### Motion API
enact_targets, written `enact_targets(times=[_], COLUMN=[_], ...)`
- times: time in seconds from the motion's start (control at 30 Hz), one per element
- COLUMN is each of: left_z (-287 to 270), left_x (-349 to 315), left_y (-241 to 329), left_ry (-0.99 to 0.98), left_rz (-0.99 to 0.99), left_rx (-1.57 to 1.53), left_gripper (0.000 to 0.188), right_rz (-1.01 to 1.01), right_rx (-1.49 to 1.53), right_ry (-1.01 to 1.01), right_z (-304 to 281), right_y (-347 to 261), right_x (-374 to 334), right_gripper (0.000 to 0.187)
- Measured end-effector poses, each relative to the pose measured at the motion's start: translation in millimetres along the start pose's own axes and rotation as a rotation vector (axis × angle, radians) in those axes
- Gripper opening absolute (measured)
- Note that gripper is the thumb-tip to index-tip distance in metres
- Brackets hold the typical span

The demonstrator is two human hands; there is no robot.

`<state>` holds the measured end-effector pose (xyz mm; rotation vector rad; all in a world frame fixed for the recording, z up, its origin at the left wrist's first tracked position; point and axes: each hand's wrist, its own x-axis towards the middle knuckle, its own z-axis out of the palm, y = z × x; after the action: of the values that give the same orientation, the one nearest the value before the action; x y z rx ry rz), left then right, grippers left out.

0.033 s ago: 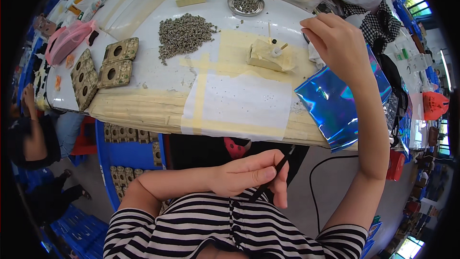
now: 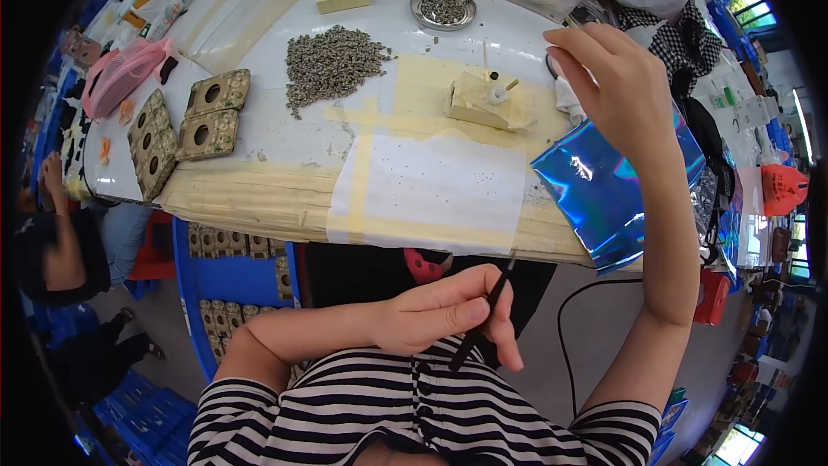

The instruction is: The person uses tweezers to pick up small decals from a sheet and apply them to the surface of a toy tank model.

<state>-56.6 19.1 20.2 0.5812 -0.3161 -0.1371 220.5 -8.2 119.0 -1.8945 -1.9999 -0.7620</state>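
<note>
black tool [image 2: 468, 347] — in left hand [image 2: 438, 314]

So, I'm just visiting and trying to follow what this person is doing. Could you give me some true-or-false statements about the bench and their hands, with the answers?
1. The left hand holds a slim black tool. True.
2. The right hand is lying flat on the white sheet. False: the right hand is raised, off to the right of the white sheet.
3. Camouflage-patterned panels with round holes lie on the left part of the table. True.
4. The round metal dish has nothing in it. False: the round metal dish holds small metallic pieces.
5. The shiny blue sheet lies to the right of the white sheet. True.
</note>
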Motion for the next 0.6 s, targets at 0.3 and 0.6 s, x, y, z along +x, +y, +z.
enact_targets(times=[0.3,0.6], left_z=[8.7,2.2], left_x=[4.5,26.8], left_y=[19.5,-27.7], left_ry=[0.189,0.102], left_rz=[0.109,-0.155], left_rx=[-0.117,-0.008], left_gripper=[0.022,0.040], right_rz=[-0.202,0.122], right_rx=[0.232,0.269], right_ry=[0.140,0.078], right_z=[-55.6,-70.2], right_y=[-127.8,-139.0], right_x=[-89.1,-133.9], right_gripper=[0.043,0.051])
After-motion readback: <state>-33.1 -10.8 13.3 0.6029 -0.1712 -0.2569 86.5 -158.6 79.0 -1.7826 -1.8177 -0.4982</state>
